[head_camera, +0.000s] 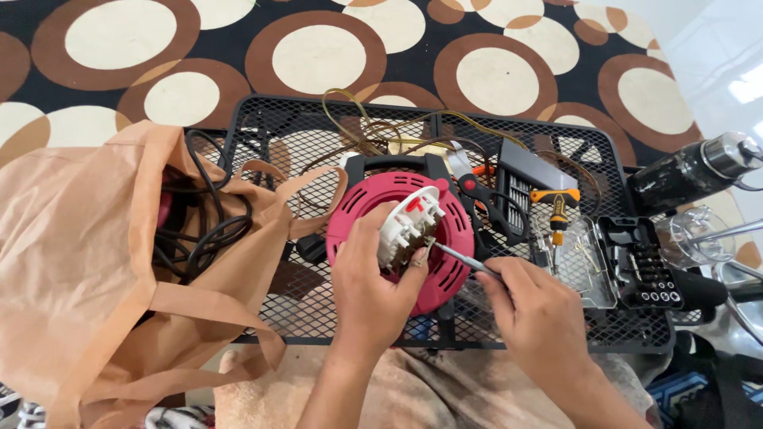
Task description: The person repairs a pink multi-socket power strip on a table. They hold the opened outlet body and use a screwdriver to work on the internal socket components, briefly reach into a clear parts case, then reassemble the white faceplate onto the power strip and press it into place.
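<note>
- Black metal mesh table (pixel 334 135) over a brown-and-cream circle-patterned rug (pixel 119 48), lying under both hands.
- Tan cloth bag (pixel 87 262) holding black cables (pixel 199 230), well off to the outer side of the left fingers.
- Round red plastic cable reel (pixel 457 274) flat on the mesh, directly beneath the left fingers.
- Open black bit case (pixel 648 262) with a clear lid, beyond the right knuckles; an orange-handled screwdriver (pixel 556 208) lies above it.
- Left hand (pixel 369 278): fingers curled tight round the white round socket plate (pixel 407 226), tilting it above the reel's middle, thumb at its lower edge.
- Right hand (pixel 532 306): fingertips pinched narrow on a thin metal screwdriver (pixel 461 258), whose tip meets the plate's lower edge just beside the left thumb.
</note>
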Demonstrator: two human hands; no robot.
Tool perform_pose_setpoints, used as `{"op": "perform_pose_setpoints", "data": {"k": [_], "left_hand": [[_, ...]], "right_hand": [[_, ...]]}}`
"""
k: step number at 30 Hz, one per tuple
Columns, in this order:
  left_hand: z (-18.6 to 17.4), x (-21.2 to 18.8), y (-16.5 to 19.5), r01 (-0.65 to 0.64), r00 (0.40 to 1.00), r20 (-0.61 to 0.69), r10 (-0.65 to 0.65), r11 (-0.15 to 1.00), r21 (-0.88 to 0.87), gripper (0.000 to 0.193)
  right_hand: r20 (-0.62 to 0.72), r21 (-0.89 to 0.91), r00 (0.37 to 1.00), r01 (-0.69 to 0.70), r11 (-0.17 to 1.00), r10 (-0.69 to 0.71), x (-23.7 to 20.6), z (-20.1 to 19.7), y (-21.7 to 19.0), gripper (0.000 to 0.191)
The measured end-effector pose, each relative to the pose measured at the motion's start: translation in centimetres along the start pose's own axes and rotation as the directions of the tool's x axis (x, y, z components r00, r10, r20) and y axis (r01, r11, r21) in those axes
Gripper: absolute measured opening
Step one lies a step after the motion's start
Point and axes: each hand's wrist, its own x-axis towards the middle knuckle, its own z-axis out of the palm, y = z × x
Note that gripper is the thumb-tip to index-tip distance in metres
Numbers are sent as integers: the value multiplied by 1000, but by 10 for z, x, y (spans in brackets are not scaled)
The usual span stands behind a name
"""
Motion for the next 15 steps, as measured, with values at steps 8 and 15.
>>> {"op": "perform_pose_setpoints", "data": {"k": [8,15], "left_hand": [[-4,-2,-5,-27,1000,-5,26,996,-83,56],[-1,-2,-3,-38,999,-3,38,997,-68,56]], "right_hand": [[122,96,967,-237,967,225,1,0,-6,14],[324,182,854,-479,859,408,8,2,1,13]]}}
